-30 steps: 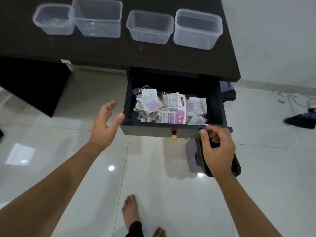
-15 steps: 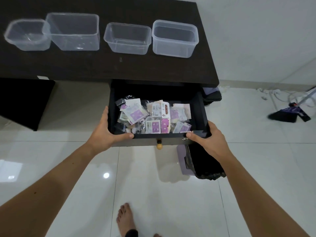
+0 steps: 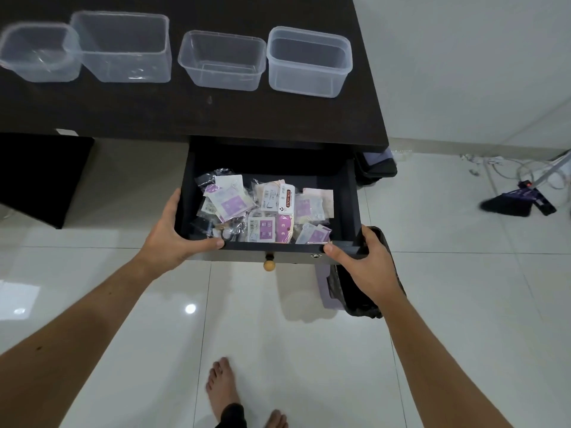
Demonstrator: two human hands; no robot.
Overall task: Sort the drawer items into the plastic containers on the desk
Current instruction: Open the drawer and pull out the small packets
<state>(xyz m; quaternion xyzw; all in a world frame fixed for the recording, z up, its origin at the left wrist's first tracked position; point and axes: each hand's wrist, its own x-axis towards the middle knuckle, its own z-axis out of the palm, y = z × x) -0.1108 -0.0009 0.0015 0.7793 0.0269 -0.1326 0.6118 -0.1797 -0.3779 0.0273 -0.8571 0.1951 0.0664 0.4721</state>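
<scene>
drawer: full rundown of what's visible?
The drawer is dark, wood-look, pulled open under the desk's right end, with a round tan knob and a small metal lock on its front. Inside lies a loose pile of small plastic-bagged packets, many purple and white. The left hand and right hand grip its front corners.

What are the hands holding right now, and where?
Both grip the open drawer: left hand at its front left corner, right hand at its front right corner.
</scene>
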